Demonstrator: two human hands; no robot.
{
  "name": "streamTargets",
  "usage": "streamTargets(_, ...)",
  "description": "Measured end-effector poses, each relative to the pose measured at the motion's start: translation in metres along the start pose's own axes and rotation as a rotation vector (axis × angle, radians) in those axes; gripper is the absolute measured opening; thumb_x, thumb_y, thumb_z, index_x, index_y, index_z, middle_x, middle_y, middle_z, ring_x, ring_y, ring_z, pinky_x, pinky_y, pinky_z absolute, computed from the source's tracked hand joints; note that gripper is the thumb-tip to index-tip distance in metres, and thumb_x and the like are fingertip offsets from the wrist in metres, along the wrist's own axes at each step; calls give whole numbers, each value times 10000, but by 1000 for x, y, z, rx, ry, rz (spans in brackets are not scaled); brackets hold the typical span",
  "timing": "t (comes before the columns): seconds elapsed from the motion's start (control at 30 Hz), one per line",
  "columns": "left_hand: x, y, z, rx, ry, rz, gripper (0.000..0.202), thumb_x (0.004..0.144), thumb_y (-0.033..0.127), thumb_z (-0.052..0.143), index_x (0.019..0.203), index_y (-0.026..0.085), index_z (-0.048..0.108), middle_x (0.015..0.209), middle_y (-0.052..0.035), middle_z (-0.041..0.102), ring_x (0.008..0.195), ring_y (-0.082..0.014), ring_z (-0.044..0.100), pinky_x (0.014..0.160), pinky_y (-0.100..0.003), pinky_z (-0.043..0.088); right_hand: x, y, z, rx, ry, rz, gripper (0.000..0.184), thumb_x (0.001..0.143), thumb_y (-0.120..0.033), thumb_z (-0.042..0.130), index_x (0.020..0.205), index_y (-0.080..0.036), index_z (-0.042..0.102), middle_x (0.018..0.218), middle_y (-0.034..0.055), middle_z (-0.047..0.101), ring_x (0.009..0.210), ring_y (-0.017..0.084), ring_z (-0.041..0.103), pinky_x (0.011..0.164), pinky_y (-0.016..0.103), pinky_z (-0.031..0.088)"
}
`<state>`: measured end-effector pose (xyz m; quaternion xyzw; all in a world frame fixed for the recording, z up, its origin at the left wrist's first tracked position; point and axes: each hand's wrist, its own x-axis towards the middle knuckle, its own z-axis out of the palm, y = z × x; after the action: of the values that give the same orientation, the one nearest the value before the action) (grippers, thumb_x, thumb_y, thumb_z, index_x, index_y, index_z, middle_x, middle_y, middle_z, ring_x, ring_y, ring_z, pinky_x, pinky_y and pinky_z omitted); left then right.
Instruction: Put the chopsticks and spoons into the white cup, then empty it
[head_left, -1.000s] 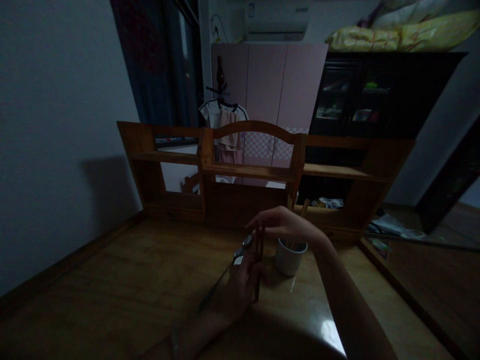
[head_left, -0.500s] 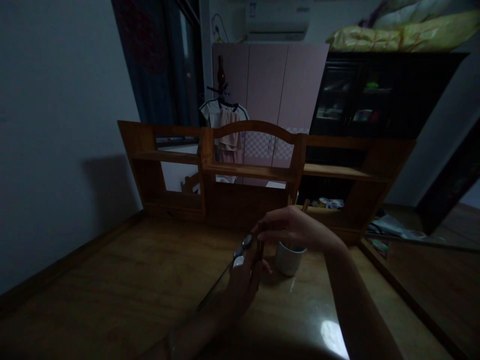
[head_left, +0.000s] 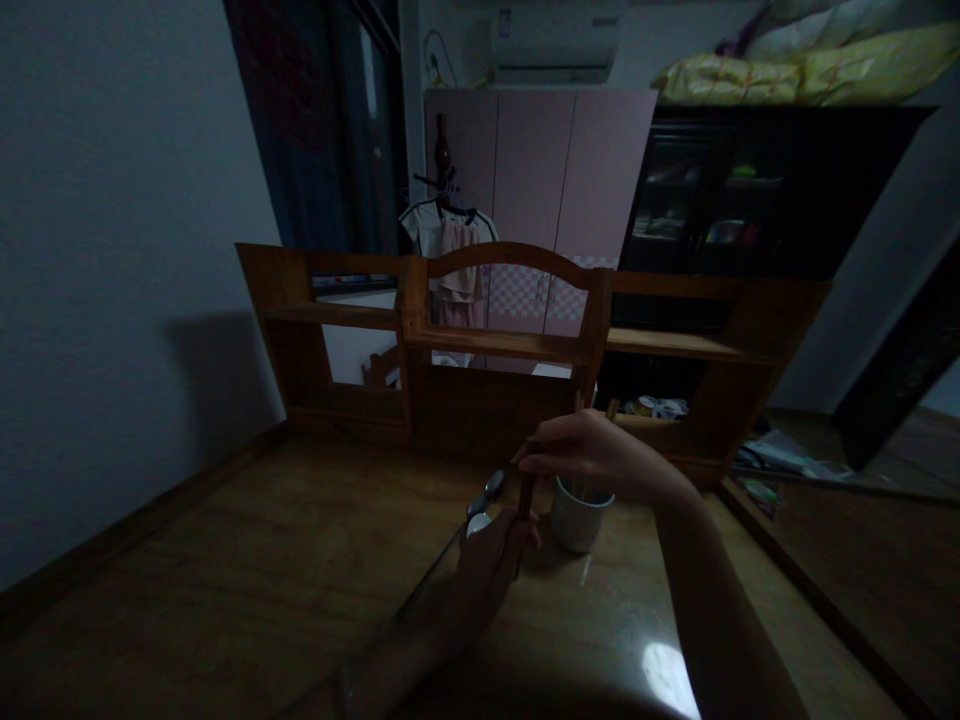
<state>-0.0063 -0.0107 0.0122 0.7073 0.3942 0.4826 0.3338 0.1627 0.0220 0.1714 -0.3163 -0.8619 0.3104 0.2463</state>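
My right hand (head_left: pixel 581 455) pinches the upper end of dark brown chopsticks (head_left: pixel 526 495), held nearly upright. Lower down, the fingers of my left hand (head_left: pixel 487 565) close around the same chopsticks, whose tips show below the grip. How many there are I cannot tell. Just right of them stands a pale cup (head_left: pixel 581 520) with several lighter wooden sticks (head_left: pixel 611 411) in it, partly behind my right hand. To the left of my left hand are metal spoons (head_left: pixel 493 482) with a long thin handle, and a white rounded piece (head_left: pixel 478 523), partly covered by that hand.
A wooden shelf rack (head_left: pixel 502 343) runs along the back of the glossy wooden table (head_left: pixel 300 540). A wall (head_left: pixel 120 300) bounds the left side; a raised edge strip (head_left: pixel 810 590) runs down the right. Behind stand a pink wardrobe (head_left: pixel 536 170) and a dark cabinet (head_left: pixel 757 190).
My right hand has shifted slightly up and right along the chopsticks. More of their length shows between my two hands, and they stand more upright. The cup and spoons look unmoved.
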Motion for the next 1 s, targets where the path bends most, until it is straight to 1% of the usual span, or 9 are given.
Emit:
streamTargets(0.13, 13, -17, -4, -189, 173, -22, 365, 979, 438, 345, 866, 182, 581, 866, -25, 595, 829, -164, 559, 770, -271, 439, -2, 1, -2, 16, 10, 21, 317, 903, -446, 608, 965, -151, 705, 833, 46, 699, 757, 174, 653, 631, 236, 494)
streamTargets(0.27, 28, -37, -9, -326, 261, -184, 382, 898, 494, 502, 699, 168, 513, 614, 47, 416, 551, -96, 415, 519, -204, 338, -2, 6, -4, -7, 31, 34, 312, 908, -444, 605, 945, -150, 701, 810, 44, 695, 753, 166, 651, 632, 233, 490)
streamTargets(0.37, 30, -41, -12, -356, 217, -225, 316, 877, 436, 541, 1047, 175, 597, 566, 79, 385, 474, -81, 352, 468, -195, 284, -1, 9, -5, -11, 31, 30, 326, 909, -453, 601, 954, -145, 700, 812, 51, 695, 743, 162, 648, 617, 232, 486)
streamTargets(0.43, 28, -38, -11, -329, 215, -160, 505, 873, 375, 546, 1337, 204, 448, 597, 73, 460, 501, -92, 422, 515, -203, 349, 0, 10, -6, -6, 22, 27, 332, 913, -455, 596, 959, -142, 699, 811, 54, 695, 736, 162, 648, 610, 233, 485)
streamTargets(0.53, 25, -34, -7, -251, 225, 18, 650, 846, 344, 585, 1428, 207, 333, 883, -28, 632, 789, -151, 597, 741, -266, 457, -1, 9, -6, -4, 22, 27, 337, 915, -454, 593, 961, -137, 697, 806, 54, 696, 738, 165, 651, 611, 235, 487)
streamTargets(0.6, 24, -34, -5, -168, 218, 47, 499, 850, 365, 592, 1307, 193, 487, 970, -55, 653, 889, -177, 614, 801, -284, 457, -1, 8, -6, -8, 27, 30, 340, 914, -454, 593, 956, -133, 698, 809, 55, 698, 746, 169, 655, 617, 235, 490)
streamTargets(0.67, 23, -36, -4, -47, 227, 2, 263, 860, 401, 589, 983, 178, 654, 803, -21, 659, 785, -173, 625, 751, -272, 452, 0, 8, -6, -14, 33, 34, 343, 914, -455, 590, 945, -132, 700, 812, 54, 701, 753, 174, 659, 621, 235, 494)
streamTargets(0.77, 21, -37, -4, 78, 238, -21, 324, 855, 427, 605, 648, 178, 626, 640, 7, 624, 668, -163, 615, 696, -259, 435, 0, 9, -6, -17, 37, 33, 346, 911, -462, 589, 929, -135, 703, 811, 52, 704, 754, 178, 664, 620, 236, 498)
streamTargets(1.0, 19, -33, -3, -22, 211, 48, 256, 904, 389, 540, 856, 206, 712, 875, -37, 706, 846, -196, 650, 799, -286, 477, 1, 10, -6, 8, 43, 38, 332, 911, -451, 593, 922, -135, 694, 824, 64, 704, 758, 171, 666, 608, 239, 497)
